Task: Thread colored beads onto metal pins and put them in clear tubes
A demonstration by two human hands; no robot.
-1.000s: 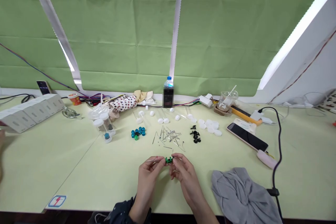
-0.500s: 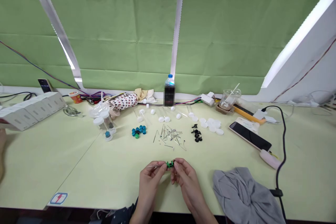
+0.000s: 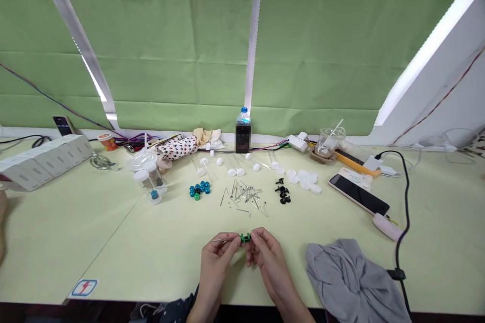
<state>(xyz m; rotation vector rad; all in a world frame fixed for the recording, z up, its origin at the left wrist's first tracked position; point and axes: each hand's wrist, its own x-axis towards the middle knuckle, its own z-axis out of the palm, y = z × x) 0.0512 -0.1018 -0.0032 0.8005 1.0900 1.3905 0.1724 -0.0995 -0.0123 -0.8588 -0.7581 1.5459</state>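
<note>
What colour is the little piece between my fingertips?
The little piece looks mostly green; head view.

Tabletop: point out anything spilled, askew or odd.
No spill or damage stands out. The thin metal pieces look untidy, crossed at varied angles, and one green bead contrasts at the near edge of the mostly blue cluster.

Faces creased green blinds [image 3: 151, 50], split by pale strips [image 3: 254, 40] and edged at right by a bright slanting band of light [image 3: 432, 45] beside a white wall [image 3: 456, 86], above a pale yellow-green tabletop [image 3: 151, 257].
</note>
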